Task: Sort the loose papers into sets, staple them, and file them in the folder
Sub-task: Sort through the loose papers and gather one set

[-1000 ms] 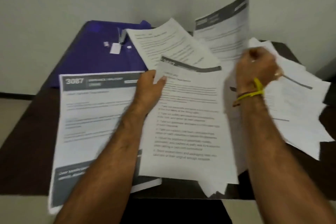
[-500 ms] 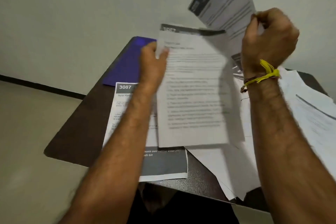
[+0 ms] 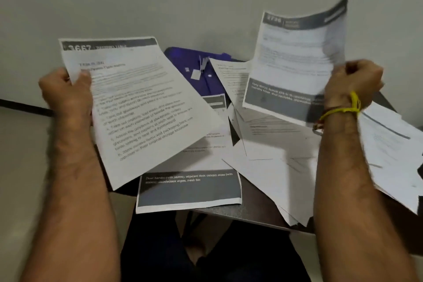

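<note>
My left hand [image 3: 68, 96] grips the left edge of a printed sheet headed 3667 [image 3: 142, 110], held tilted above the table's left side. My right hand [image 3: 353, 83] pinches the right edge of another sheet with a dark header and dark footer band [image 3: 295, 62], raised upright at the right. Loose papers [image 3: 274, 167] lie scattered over the dark table [image 3: 242, 213] below. A set with a dark footer [image 3: 190, 188] lies at the front edge. The purple folder [image 3: 183, 59] lies at the back, with a small stapler [image 3: 202, 64] on it.
More white sheets [image 3: 389, 155] hang over the table's right edge. A pale wall stands right behind the table. Floor shows at the left, and my legs are under the front edge. Small paper scraps [image 3: 195, 74] lie on the folder.
My hands have moved apart: the left carried its sheet leftward and tilted it, the right holds its sheet out to the right. The view has swung, so the folder shows between them.
</note>
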